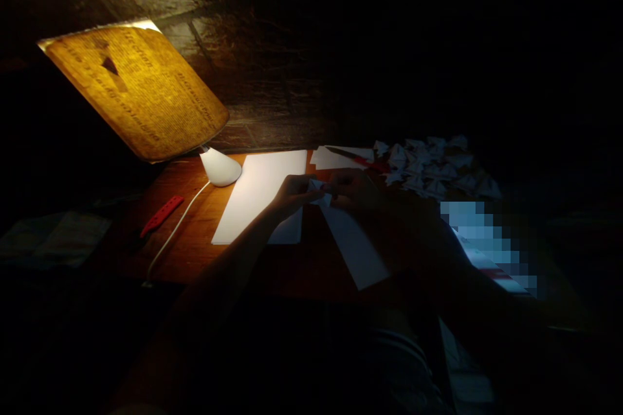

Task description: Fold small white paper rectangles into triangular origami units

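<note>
In a dark room a lamp lights a small wooden table (195,240). My left hand (292,196) and my right hand (353,189) meet above the table, both with fingers closed on a small folded piece of white paper (318,189). A long white paper strip (353,243) lies under my hands and runs toward me. A larger white sheet (257,191) lies flat just left of my left hand.
A white lamp base (220,167) with a newspaper-covered shade (139,87) stands at the back left, its cord (175,230) trailing forward. A red tool (162,215) lies left. A pile of folded white paper pieces (433,168) sits at the back right, with red-handled scissors (363,161) beside cut sheets.
</note>
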### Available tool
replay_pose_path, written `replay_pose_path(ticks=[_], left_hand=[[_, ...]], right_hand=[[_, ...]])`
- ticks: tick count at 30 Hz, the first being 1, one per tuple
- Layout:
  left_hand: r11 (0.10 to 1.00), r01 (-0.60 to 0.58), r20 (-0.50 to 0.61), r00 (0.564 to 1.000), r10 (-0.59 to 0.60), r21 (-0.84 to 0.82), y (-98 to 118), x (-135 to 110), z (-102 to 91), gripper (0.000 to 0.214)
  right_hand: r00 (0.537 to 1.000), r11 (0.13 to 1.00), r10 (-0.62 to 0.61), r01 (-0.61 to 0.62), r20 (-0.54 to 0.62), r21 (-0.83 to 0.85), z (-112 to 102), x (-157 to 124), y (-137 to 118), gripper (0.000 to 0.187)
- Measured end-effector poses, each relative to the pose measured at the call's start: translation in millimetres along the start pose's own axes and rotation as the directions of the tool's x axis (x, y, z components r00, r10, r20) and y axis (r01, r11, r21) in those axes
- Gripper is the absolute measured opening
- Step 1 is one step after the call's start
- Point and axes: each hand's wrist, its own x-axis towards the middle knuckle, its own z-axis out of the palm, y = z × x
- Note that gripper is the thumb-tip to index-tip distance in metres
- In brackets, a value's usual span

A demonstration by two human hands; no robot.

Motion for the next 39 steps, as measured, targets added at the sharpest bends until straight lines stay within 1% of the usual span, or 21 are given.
replay_pose_path(ticks=[5, 7, 10, 13, 17, 20, 22, 24, 26, 29, 33, 39], left_hand=[[0.999, 0.019, 0.023, 1.0, -0.018, -0.038, 0, -1, -0.7, 0.039], [0.998, 0.032, 0.032, 0.999, -0.03, -0.057, -2, -1, -1.3, 0.039], [0.997, 0.034, 0.034, 0.999, -0.031, -0.076, -6, 0, -2.1, 0.044], [0.998, 0.028, 0.023, 0.999, -0.027, -0.048, -9, 2, -2.2, 0.049], [0.999, 0.032, -0.013, 0.999, -0.031, 0.021, -9, 4, -1.6, 0.058], [1.0, 0.017, -0.043, 0.999, -0.016, 0.006, -8, 5, -1.6, 0.064], [1.0, 0.0, -0.069, 0.998, 0.0, 0.001, -7, 5, -2.2, 0.064], [1.0, -0.009, -0.093, 0.996, 0.011, 0.021, -7, 5, -3.1, 0.063], [0.999, -0.001, -0.098, 0.995, 0.006, 0.045, -7, 5, -3.9, 0.064], [0.997, 0.021, -0.076, 0.997, -0.016, 0.072, -7, 6, -4.8, 0.066], [0.998, 0.032, -0.057, 0.998, -0.029, 0.052, -6, 6, -5.1, 0.066], [0.999, 0.024, -0.032, 0.999, -0.023, 0.031, -3, 4, -5.6, 0.065]], right_hand=[[0.999, 0.981, 0.037, -0.043, 0.035, 0.19, 2, 1, 4, 0.047], [0.997, 0.973, 0.048, -0.058, 0.053, 0.225, 2, 1, 4, 0.046], [0.996, 0.978, 0.04, -0.054, 0.074, 0.202, 2, 1, 2, 0.048], [0.997, 0.982, 0.047, -0.059, 0.066, 0.182, 3, -2, -2, 0.053], [0.999, 0.993, 0.04, -0.039, -0.007, 0.11, 4, -4, -7, 0.055], [0.997, 0.998, 0.002, 0.004, -0.078, 0.069, 3, -2, -6, 0.058], [0.992, 0.998, -0.036, 0.041, -0.117, 0.042, 1, 0, -4, 0.061], [0.989, 0.998, -0.068, 0.07, -0.131, 0.008, -2, 2, -1, 0.062], [0.989, 0.997, -0.079, 0.077, -0.125, -0.02, -5, 4, 2, 0.063], [0.994, 0.996, -0.077, 0.074, -0.076, -0.048, -10, 6, 6, 0.06], [0.997, 0.996, -0.078, 0.077, -0.021, -0.047, -16, 9, 12, 0.058], [0.998, 0.997, -0.059, 0.057, -0.02, -0.051, -16, 11, 14, 0.055]])
